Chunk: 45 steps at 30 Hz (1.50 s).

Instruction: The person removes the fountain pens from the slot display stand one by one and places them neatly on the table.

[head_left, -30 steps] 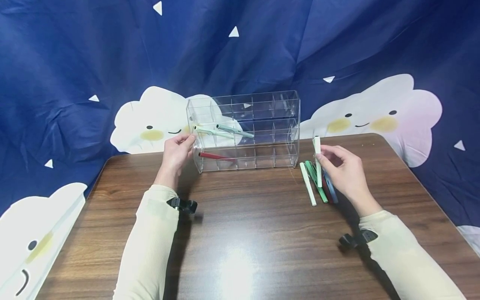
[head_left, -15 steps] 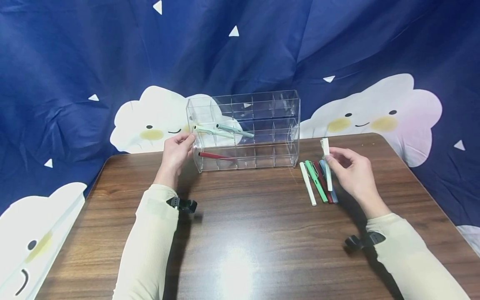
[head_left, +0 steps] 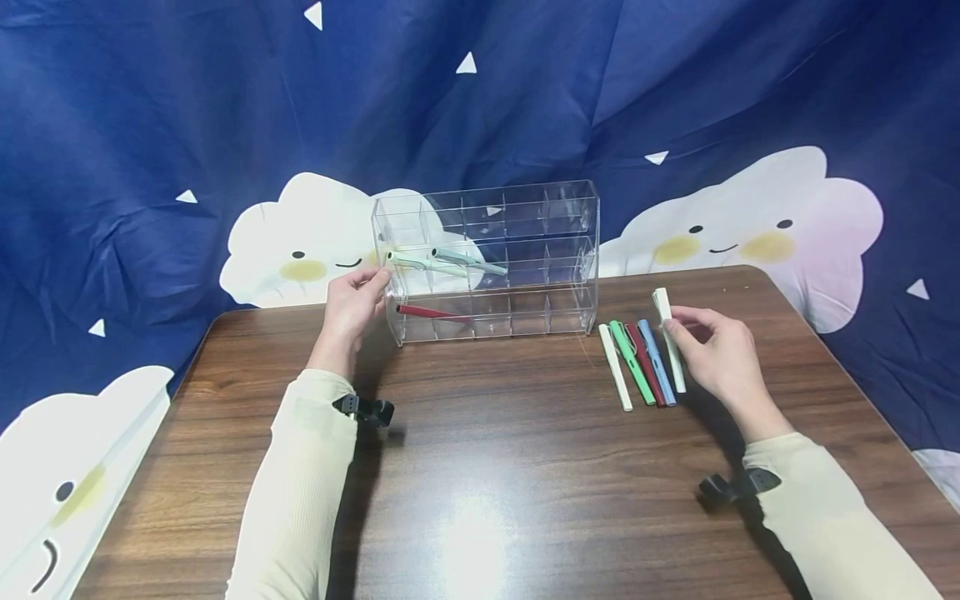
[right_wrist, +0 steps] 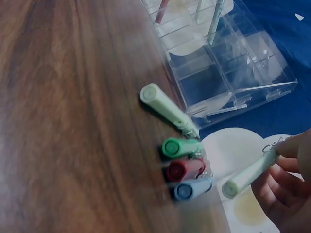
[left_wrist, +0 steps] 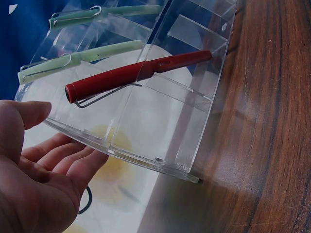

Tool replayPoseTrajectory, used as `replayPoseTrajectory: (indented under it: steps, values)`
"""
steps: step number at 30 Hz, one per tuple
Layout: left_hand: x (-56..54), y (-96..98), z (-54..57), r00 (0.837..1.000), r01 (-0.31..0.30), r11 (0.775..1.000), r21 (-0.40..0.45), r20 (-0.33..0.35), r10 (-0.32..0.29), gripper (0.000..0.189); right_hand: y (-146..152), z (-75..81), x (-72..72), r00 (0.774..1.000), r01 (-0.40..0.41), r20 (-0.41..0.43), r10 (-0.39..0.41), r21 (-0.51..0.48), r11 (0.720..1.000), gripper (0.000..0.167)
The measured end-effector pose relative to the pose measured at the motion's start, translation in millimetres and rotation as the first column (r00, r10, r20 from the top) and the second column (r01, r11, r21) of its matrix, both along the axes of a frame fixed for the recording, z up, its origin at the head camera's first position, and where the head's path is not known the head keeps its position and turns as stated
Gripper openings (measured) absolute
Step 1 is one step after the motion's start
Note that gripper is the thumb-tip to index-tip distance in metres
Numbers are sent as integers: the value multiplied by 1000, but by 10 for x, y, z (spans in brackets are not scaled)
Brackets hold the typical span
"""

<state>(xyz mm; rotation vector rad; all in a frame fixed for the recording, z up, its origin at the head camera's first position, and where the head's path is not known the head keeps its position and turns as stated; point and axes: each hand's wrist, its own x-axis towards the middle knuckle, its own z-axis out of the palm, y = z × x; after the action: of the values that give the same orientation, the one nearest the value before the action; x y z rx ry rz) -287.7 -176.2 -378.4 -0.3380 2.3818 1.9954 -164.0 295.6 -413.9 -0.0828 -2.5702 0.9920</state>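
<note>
My left hand (head_left: 351,308) holds the left side of a clear acrylic pen organizer (head_left: 528,289), thumb at the front edge and fingers along the outside wall. A red pen (left_wrist: 116,80) lies in its bottom tier. The middle tier carries a pale green pen (left_wrist: 58,65) and a teal-green pen (head_left: 468,261). To the right, my right hand (head_left: 716,354) pinches a whitish-green capped pen (right_wrist: 250,174) near its clip end. Just left of it, a whitish pen (head_left: 617,368), a green pen (head_left: 633,364), a dark red pen (head_left: 647,367) and a blue pen (head_left: 658,364) lie side by side.
The wooden table (head_left: 480,442) runs up to a blue curtain (head_left: 525,92) with cloud prints behind the organizer. Each wrist wears a small black camera. The right end of the organizer stands close to the row of pens.
My right hand has carried its pen rightward and toward me, from over the row to the right side of the blue pen. The left hand and organizer have stayed put.
</note>
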Motion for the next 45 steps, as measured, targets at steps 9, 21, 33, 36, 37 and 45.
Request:
replayPoseTrajectory:
  steps: [9, 21, 33, 36, 37, 45]
  values:
    - [-8, -19, -2, 1000, -4, 1000, 13, -2, 4, 46, 86, -105, -15, 997, 10, 69, -15, 82, 997, 32]
    - [0, -37, -6, 1000, -3, 1000, 13, -1, 3, 47, 102, -217, -90, 978, 10, 208, -31, 98, 995, 35]
    - [-4, -57, -2, 1000, -7, 1000, 22, -22, 7, 45, 59, -190, -190, 951, -32, 308, -21, 166, 986, 36]
    - [-4, -54, -8, 1000, -1, 1000, 19, -22, 1, 45, 50, -200, -195, 953, -45, 303, -12, 182, 982, 34]
    - [-5, -53, -9, 1000, 0, 1000, 18, -21, 0, 45, 50, -204, -193, 954, -50, 301, -8, 185, 981, 34]
    - [1, -15, 0, 1000, 6, 1000, 20, -19, -5, 44, 126, -199, -127, 958, -69, 286, 14, 183, 981, 38]
